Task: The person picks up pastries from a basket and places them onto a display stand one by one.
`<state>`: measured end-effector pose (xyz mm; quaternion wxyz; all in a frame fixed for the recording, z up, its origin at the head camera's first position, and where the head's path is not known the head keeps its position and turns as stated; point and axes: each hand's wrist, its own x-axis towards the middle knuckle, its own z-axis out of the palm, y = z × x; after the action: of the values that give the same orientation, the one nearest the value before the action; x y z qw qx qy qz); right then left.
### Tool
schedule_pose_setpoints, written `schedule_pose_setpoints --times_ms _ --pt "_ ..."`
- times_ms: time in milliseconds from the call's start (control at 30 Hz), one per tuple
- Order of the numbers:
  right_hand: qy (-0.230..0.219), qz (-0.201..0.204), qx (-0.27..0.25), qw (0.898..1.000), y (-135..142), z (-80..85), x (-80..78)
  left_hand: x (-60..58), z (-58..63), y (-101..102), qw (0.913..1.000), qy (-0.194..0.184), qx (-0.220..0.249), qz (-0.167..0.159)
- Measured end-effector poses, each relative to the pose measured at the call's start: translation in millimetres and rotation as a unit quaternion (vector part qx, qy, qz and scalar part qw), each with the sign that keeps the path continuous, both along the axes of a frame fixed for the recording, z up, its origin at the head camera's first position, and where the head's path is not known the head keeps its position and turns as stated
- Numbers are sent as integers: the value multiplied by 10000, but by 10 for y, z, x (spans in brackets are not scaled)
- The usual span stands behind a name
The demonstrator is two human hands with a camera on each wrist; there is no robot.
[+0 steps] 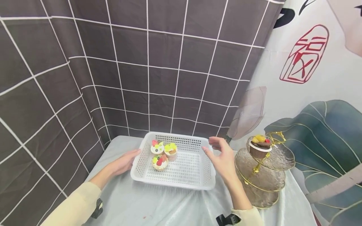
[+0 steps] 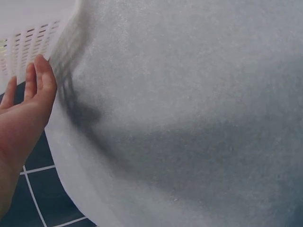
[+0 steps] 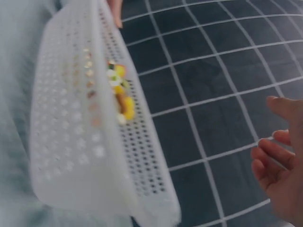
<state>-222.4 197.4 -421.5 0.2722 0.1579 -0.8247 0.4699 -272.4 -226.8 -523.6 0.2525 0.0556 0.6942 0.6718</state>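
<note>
A white perforated plastic basket (image 1: 176,184) sits on the table in the head view. Three toy cupcakes are gathered in its left half: one with white cream (image 1: 157,148), one with yellow topping (image 1: 171,151) and one with red fruit (image 1: 160,163). My left hand (image 1: 124,162) is at the basket's left side, fingers fairly straight; in the left wrist view the fingertips (image 2: 41,66) meet or nearly meet its wall. By the right rim, my right hand (image 1: 223,158) has its fingers loosely bent and holds nothing. A gap separates that hand from the basket (image 3: 71,142) in the right wrist view.
To the right stands a tiered glass stand (image 1: 260,182) with gold trim. A brown-cupped cupcake (image 1: 260,147) is on its top tier. A pale cloth (image 1: 118,201) covers the table, and a dark gridded curtain (image 1: 164,78) hangs behind.
</note>
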Motion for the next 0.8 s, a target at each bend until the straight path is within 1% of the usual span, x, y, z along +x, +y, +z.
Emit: schedule_pose_setpoints --times_ms 133,300,433,600,733,800 --pt "-220 242 -117 9994 -172 -132 -114 -2 1 10 10000 24 -4 -42" --pt "-658 506 -340 9960 -383 -215 -252 -13 26 14 10000 37 52 -61" --pt "-928 595 -625 9919 -537 -284 -327 -51 30 33 9999 7 136 -29" --pt "-1246 607 -768 9874 -760 -408 -392 -77 57 54 9999 11 41 -101" --pt "-1461 772 -955 9816 -950 -501 -429 -65 89 71 10000 11 -10 -72" --pt "-1492 865 -1081 9791 -1039 -541 -437 -56 95 85 10000 -19 56 -61"
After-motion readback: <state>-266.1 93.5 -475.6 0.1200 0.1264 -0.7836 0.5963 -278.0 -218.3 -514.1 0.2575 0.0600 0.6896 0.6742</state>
